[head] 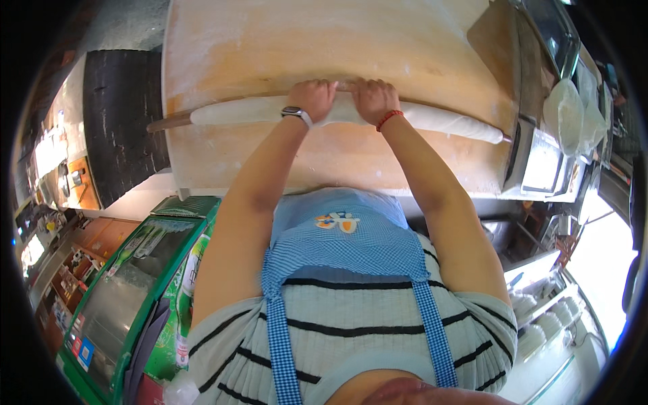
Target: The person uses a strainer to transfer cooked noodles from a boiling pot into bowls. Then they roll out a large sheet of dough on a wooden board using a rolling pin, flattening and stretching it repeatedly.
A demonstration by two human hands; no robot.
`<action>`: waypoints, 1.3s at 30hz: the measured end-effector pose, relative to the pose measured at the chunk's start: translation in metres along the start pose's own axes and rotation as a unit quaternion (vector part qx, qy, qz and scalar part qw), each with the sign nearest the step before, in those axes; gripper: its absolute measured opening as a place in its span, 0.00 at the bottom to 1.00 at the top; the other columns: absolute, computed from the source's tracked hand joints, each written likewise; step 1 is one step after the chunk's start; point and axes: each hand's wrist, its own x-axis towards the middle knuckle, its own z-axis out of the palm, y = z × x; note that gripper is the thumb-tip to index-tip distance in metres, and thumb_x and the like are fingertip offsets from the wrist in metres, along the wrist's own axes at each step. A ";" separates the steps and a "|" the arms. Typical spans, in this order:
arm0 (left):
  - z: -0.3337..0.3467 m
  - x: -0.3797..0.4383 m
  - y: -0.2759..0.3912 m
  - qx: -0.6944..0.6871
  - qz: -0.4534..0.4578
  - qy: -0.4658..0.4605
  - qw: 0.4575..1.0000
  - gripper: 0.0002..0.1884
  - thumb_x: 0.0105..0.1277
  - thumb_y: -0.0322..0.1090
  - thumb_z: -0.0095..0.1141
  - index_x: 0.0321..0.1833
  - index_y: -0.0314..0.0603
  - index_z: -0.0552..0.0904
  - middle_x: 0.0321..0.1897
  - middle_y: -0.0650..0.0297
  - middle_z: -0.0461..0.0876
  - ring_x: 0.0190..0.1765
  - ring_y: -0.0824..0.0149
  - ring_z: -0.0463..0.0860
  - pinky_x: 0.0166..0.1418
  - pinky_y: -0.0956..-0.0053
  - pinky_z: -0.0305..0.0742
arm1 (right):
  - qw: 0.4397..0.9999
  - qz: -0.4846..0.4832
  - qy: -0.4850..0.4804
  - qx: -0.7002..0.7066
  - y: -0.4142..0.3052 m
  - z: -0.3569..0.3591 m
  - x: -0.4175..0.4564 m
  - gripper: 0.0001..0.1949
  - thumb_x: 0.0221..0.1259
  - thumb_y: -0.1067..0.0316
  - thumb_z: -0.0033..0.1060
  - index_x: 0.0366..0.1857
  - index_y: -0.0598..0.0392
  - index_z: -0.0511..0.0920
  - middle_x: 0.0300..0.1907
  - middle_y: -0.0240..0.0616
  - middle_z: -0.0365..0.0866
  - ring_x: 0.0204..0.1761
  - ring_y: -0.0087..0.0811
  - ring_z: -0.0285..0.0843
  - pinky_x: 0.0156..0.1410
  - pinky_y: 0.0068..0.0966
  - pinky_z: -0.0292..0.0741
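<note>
A long wooden rolling pin (169, 123) lies crosswise before me, with a pale sheet of dough (445, 119) wrapped around most of its length. Bare wood shows at both ends, more of it on the left. My left hand (312, 98), with a watch at the wrist, curls over the wrapped pin near its middle. Close beside it, my right hand (375, 98), with a red bracelet, grips the same roll. My fingertips are hidden on the far side. Under the roll is a floured wooden worktable (329, 157).
A white bag (564, 116) and a metal-edged container (544, 154) stand at the table's right end. Left of the table is a black surface (124, 116). A green glass-fronted cooler (116, 298) stands at the lower left. The table's near edge meets my blue checked apron (344, 248).
</note>
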 end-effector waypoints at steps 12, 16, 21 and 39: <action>0.015 0.050 -0.014 -0.042 0.052 0.234 0.970 0.16 0.67 0.47 0.46 0.40 0.42 0.82 0.36 0.53 0.84 0.39 0.52 0.83 0.43 0.55 0.77 | 0.970 -0.006 0.239 -0.045 0.014 -0.019 0.057 0.13 0.61 0.55 0.51 0.36 0.53 0.79 0.40 0.46 0.79 0.49 0.41 0.74 0.53 0.43 0.67; 0.008 0.050 -0.056 -0.005 0.090 0.301 0.949 0.20 0.68 0.50 0.45 0.35 0.42 0.82 0.33 0.51 0.84 0.39 0.50 0.83 0.43 0.54 0.77 | 0.932 0.004 0.343 -0.113 0.068 0.008 0.031 0.11 0.62 0.57 0.51 0.36 0.51 0.81 0.42 0.42 0.81 0.49 0.44 0.76 0.56 0.45 0.68; -0.037 0.096 -0.047 0.014 -0.006 0.192 0.981 0.23 0.70 0.52 0.41 0.33 0.43 0.83 0.33 0.49 0.83 0.39 0.47 0.82 0.46 0.52 0.76 | 0.986 0.098 0.116 -0.062 0.076 -0.035 0.075 0.20 0.66 0.52 0.40 0.30 0.54 0.83 0.38 0.48 0.85 0.42 0.45 0.83 0.49 0.44 0.76; 0.024 -0.010 -0.045 -0.068 -0.011 0.193 0.979 0.25 0.60 0.52 0.54 0.55 0.45 0.79 0.50 0.54 0.79 0.52 0.52 0.78 0.55 0.54 0.72 | 0.948 -0.048 0.312 -0.030 0.111 0.003 -0.061 0.15 0.59 0.57 0.57 0.46 0.50 0.78 0.39 0.39 0.81 0.48 0.42 0.74 0.57 0.41 0.69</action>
